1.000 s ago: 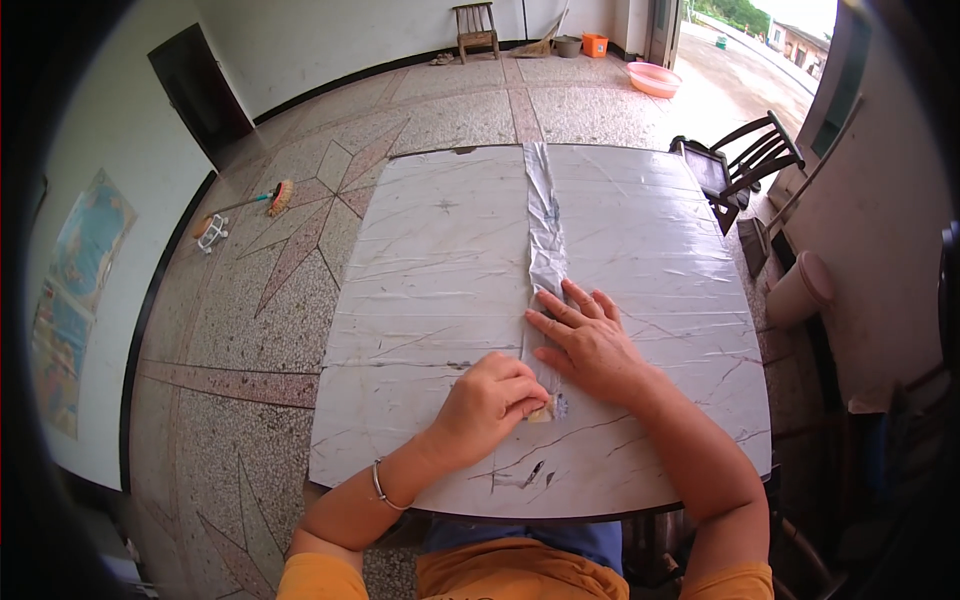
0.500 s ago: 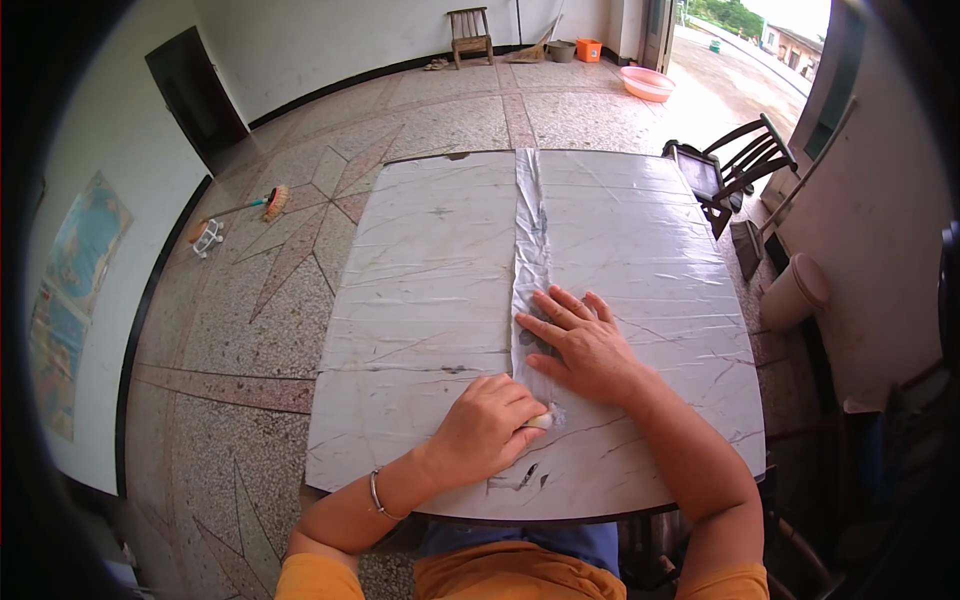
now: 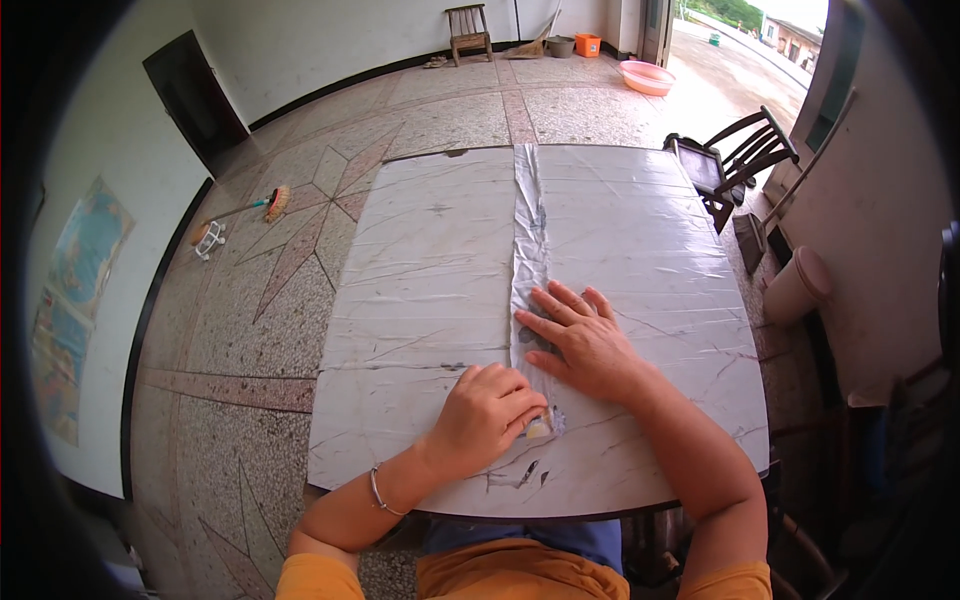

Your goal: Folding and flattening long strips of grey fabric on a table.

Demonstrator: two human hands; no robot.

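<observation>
A table covered with a white marble-patterned sheet (image 3: 430,240) stands before me. A wrinkled silvery strip (image 3: 528,200) runs down its middle from the far edge towards me. My right hand (image 3: 580,340) lies flat, fingers spread, across the strip and the sheet to its right. My left hand (image 3: 490,410) is closed near the strip's close end, fingertips down at the surface. By its fingertips shows a small pale yellowish thing (image 3: 541,427), partly hidden; I cannot make out its kind. Beside it is a crumpled, shiny grey patch (image 3: 558,418).
Dark torn marks (image 3: 530,473) show near the table's front edge. A dark chair (image 3: 735,165) stands off the far right corner, with a dustpan (image 3: 750,240) and a pale bin (image 3: 797,285) along the right wall. A mop (image 3: 275,203) lies on the left floor.
My left hand has shifted slightly up and left, its fingertips drawn off the pale thing, which now shows lower beside them. My right hand stays in place.
</observation>
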